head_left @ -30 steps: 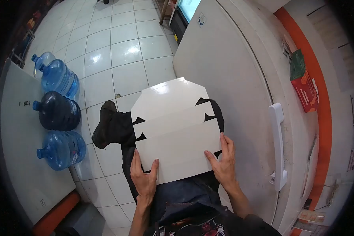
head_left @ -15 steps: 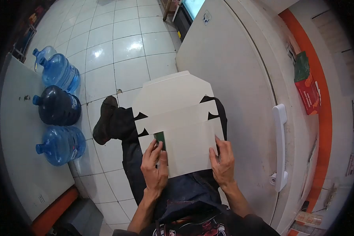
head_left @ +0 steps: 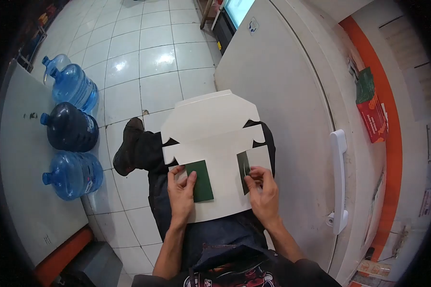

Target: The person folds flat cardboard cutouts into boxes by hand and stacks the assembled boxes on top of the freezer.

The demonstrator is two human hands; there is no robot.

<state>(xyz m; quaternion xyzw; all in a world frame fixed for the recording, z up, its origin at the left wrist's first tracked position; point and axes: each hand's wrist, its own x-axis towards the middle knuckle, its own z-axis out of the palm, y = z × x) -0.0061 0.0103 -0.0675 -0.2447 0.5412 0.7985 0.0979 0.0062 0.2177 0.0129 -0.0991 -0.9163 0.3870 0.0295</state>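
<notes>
Cardboard (head_left: pixel 215 136) is being held across the lap (head_left: pixel 220 239) by two hands. Its left green flap (head_left: pixel 204 184) is being touched by the thumb of the left hand (head_left: pixel 181 198), with thumb and fingers being spread a little apart. Its right green flap (head_left: pixel 242 165) is being tipped up, pinched by the right hand (head_left: pixel 264 193). Farther left, a boot (head_left: pixel 128 147) is being rested on the floor (head_left: pixel 160 103) near big water bottles (head_left: pixel 67 128). On the right, a white door (head_left: pixel 277 91) is being seen.

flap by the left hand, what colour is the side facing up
Dark green; the flap shows best in the head view.
</notes>
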